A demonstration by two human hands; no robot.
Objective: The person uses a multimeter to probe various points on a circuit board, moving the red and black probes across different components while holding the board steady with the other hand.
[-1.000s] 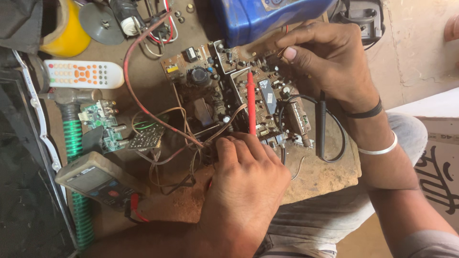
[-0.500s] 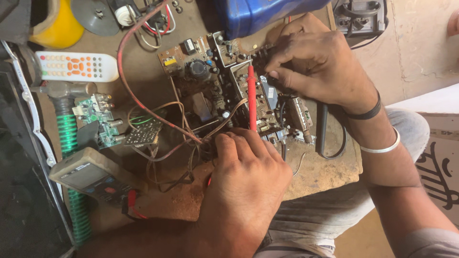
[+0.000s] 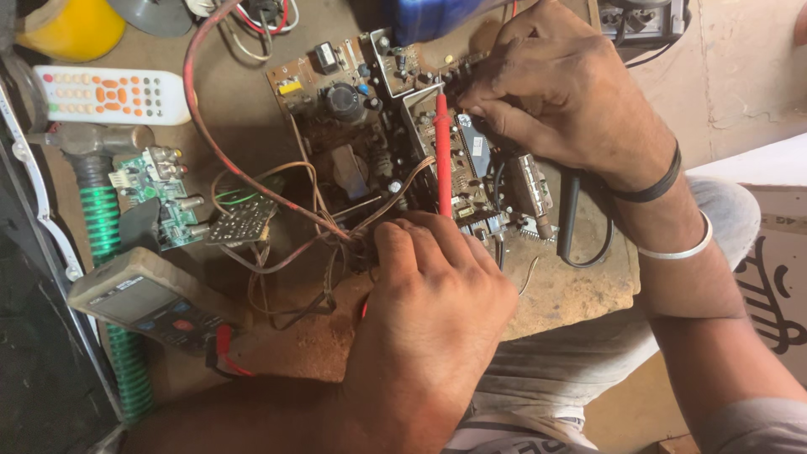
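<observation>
A brown circuit board point(image 3: 361, 143) crowded with components lies on a worn wooden table point(image 3: 572, 294). My left hand point(image 3: 429, 311) rests at the board's near edge and grips a red test probe point(image 3: 443, 155), whose tip points away from me onto the board. My right hand point(image 3: 563, 92) is over the board's far right part, its fingers pinched on a black probe that is mostly hidden. A black lead point(image 3: 572, 223) runs out from under that hand. Red and brown wires point(image 3: 252, 181) loop across the board's left side.
A grey multimeter point(image 3: 143, 303) lies at the near left beside a green ribbed hose point(image 3: 109, 277). A small green board point(image 3: 160, 197), a white remote point(image 3: 109, 94) and a yellow object point(image 3: 67, 25) sit further left. A blue object point(image 3: 437, 13) stands behind the board.
The view has drifted, so the table's things sit higher in frame. Both hands stay on the board, and the right hand's fingers have shifted slightly along it.
</observation>
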